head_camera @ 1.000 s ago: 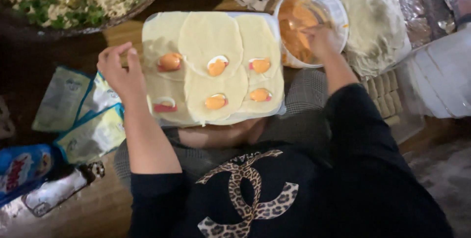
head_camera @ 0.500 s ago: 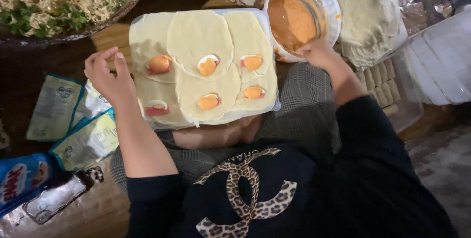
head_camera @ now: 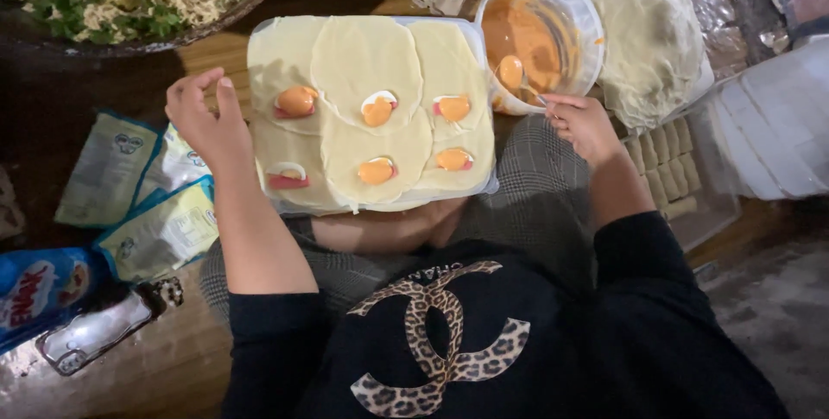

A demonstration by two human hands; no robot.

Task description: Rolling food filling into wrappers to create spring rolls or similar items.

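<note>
Right hand (head_camera: pixel 583 125) pinches what looks like a spoon handle at the rim of the sauce bowl (head_camera: pixel 570 4), spoon bowl loaded with orange sauce. Left hand (head_camera: pixel 203 112) empty, fingers loose, at the left edge of the tray (head_camera: pixel 484 186) of dough rounds (head_camera: pixel 363 65). Saucing step: six dollops sit on the rounds. Next spoonful needs a steady carry left onto the tray.

A white tray (head_camera: pixel 484 179) rests on the lap, covered with pale round dough sheets (head_camera: pixel 366 60) that overlap one another. Six sheets carry an orange dab (head_camera: pixel 376 170) near their centres (three in the far row, three nearer). Just right of the tray, a clear bowl (head_camera: pixel 577 6) of orange sauce (head_camera: pixel 527 32) sits tilted, a spoon (head_camera: pixel 513 72) dipped inside.
</note>
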